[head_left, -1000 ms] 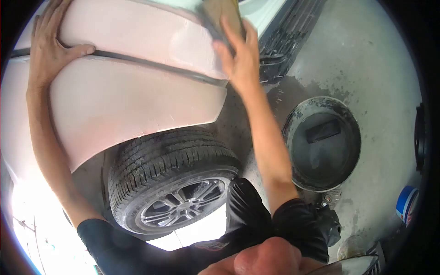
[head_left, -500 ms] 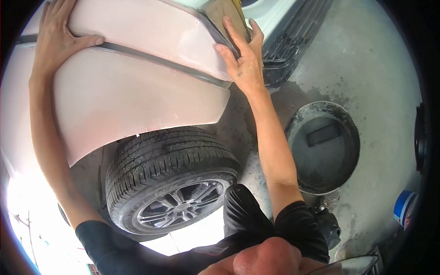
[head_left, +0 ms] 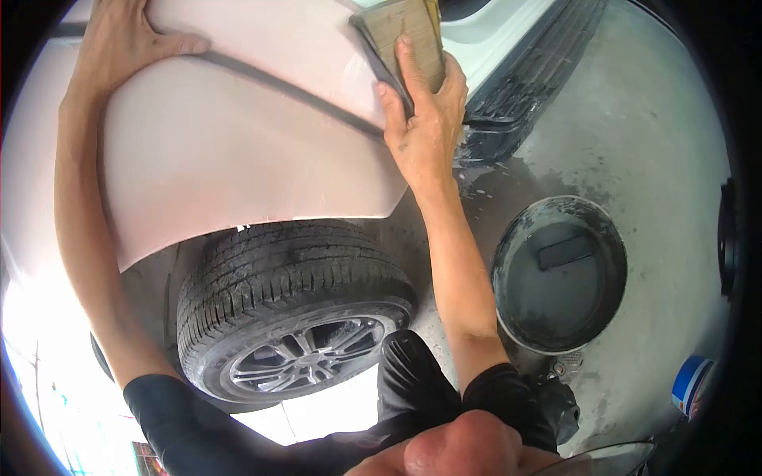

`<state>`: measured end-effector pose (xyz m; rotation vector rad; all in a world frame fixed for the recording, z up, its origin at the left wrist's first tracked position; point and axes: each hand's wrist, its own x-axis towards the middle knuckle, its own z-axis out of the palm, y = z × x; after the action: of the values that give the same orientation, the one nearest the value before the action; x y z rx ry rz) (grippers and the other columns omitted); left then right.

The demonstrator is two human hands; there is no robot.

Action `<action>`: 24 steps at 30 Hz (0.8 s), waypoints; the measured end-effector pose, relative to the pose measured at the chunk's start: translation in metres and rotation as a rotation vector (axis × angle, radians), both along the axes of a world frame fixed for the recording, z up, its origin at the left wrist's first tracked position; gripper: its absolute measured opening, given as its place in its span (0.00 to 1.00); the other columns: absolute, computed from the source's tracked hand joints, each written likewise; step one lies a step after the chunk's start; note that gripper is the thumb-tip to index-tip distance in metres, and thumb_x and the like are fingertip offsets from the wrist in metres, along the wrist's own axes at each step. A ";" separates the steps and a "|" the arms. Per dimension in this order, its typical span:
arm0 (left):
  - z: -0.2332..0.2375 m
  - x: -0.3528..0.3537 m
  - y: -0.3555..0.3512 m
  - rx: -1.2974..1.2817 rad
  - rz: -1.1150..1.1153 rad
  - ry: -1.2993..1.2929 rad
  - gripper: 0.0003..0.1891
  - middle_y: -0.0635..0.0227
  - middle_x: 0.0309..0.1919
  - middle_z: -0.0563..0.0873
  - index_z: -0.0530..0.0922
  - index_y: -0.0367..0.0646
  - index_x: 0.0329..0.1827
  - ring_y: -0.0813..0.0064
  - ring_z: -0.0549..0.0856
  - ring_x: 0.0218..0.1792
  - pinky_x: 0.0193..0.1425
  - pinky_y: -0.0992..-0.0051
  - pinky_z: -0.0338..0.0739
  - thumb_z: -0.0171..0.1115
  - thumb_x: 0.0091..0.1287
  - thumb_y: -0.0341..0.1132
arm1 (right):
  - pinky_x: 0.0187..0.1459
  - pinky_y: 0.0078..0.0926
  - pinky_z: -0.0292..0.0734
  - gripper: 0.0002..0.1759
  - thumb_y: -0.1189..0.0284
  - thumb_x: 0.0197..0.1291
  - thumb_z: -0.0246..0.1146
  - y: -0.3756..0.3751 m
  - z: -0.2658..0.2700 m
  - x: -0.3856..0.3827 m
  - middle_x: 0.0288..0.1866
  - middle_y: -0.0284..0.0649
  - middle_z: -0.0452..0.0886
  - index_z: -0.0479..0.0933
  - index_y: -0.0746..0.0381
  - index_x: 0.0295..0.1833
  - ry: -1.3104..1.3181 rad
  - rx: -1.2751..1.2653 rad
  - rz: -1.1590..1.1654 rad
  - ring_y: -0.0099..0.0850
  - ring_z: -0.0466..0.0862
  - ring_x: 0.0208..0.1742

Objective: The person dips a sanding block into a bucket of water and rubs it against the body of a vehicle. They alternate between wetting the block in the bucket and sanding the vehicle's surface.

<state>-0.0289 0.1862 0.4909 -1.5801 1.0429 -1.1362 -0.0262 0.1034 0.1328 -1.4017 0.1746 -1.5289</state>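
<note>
My right hand [head_left: 425,131] grips a sanding block [head_left: 422,32] with a brownish top and a dark sheet along its side, my index finger stretched over the top. The block sits against the edge of the car's pale pinkish upper panel [head_left: 278,47], beside the white sill. My left hand [head_left: 127,44] rests on the bodywork with its thumb spread along the dark gap between the panels; its other fingers are partly cut off by the top edge. Below that gap curves the pale pink fender [head_left: 254,159].
A tyre [head_left: 294,270] on an alloy wheel stands under the fender. To the right, a round basin [head_left: 498,278] holds grey water and a dark rectangular piece [head_left: 565,252]. A black running board [head_left: 532,79] borders the sill. A blue-and-white tub [head_left: 690,381] stands at the far right.
The sanding block and my right hand have shifted slightly along the panel's edge. My left hand stays on the bodywork. The whole view has tilted a little, with the basin appearing lower.
</note>
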 end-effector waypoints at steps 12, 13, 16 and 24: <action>0.011 0.003 -0.003 -0.021 0.061 0.071 0.68 0.54 0.77 0.70 0.68 0.50 0.78 0.51 0.61 0.82 0.87 0.37 0.42 0.77 0.33 0.81 | 0.68 0.63 0.65 0.38 0.63 0.65 0.71 -0.011 0.006 0.014 0.73 0.71 0.65 0.69 0.37 0.81 -0.035 -0.051 -0.063 0.65 0.69 0.71; 0.011 -0.001 -0.005 -0.052 0.102 0.108 0.68 0.53 0.77 0.70 0.67 0.50 0.78 0.51 0.61 0.82 0.87 0.38 0.42 0.78 0.33 0.80 | 0.68 0.64 0.65 0.39 0.63 0.64 0.72 0.012 -0.007 0.005 0.73 0.70 0.65 0.70 0.36 0.80 -0.006 -0.065 -0.056 0.65 0.69 0.71; 0.006 -0.001 -0.004 -0.046 0.098 0.016 0.70 0.51 0.78 0.69 0.67 0.50 0.79 0.50 0.60 0.83 0.88 0.39 0.41 0.79 0.31 0.80 | 0.68 0.67 0.64 0.39 0.61 0.63 0.73 0.049 -0.023 -0.017 0.76 0.71 0.62 0.70 0.32 0.80 0.067 -0.112 0.058 0.65 0.68 0.73; 0.012 0.005 -0.001 0.003 -0.008 0.095 0.70 0.48 0.76 0.71 0.70 0.46 0.77 0.47 0.61 0.82 0.88 0.39 0.40 0.78 0.30 0.80 | 0.69 0.62 0.66 0.40 0.66 0.61 0.75 0.002 -0.003 -0.002 0.75 0.70 0.63 0.72 0.37 0.79 0.030 -0.049 0.014 0.66 0.70 0.70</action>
<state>-0.0238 0.1856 0.5031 -1.6423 1.1136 -1.0730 -0.0277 0.1059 0.1300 -1.4618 0.1463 -1.5098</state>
